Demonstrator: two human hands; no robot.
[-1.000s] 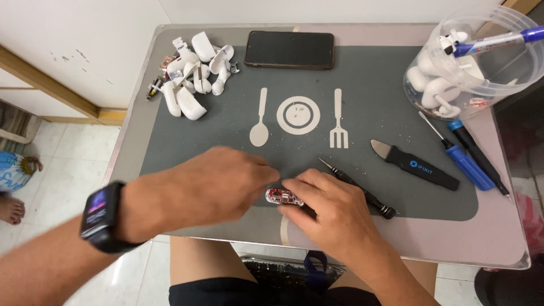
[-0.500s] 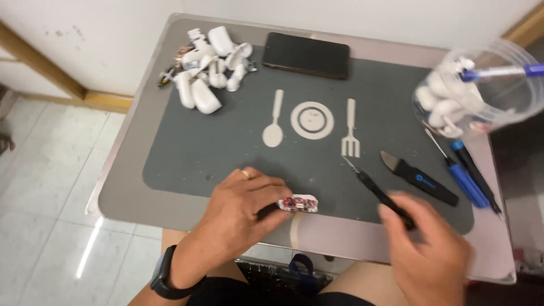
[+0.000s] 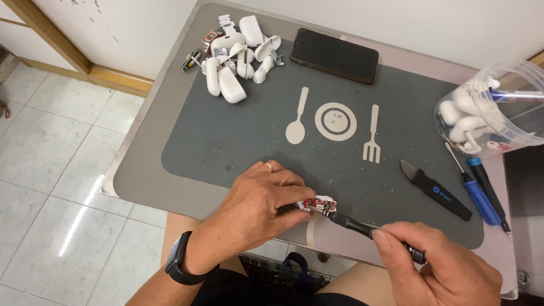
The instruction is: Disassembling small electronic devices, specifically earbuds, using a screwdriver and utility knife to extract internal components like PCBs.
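My left hand (image 3: 258, 201), with a ring and a dark wrist band, pinches a small white and red part (image 3: 319, 204) against the grey mat (image 3: 226, 141) near the table's front edge. In my right hand (image 3: 433, 266) is a thin black tool (image 3: 362, 228), held like a pen, and its tip touches the right end of the small part.
A heap of white earbud pieces (image 3: 233, 56) lies at the back left, a black phone (image 3: 334, 55) behind the mat's cutlery print. At the right are a clear tub of white pieces (image 3: 487, 113), a black pry tool (image 3: 436, 190) and two blue screwdrivers (image 3: 481, 192).
My right hand has picked the thin black tool up off the mat and brought its tip to the small part. My left hand has stayed on the part.
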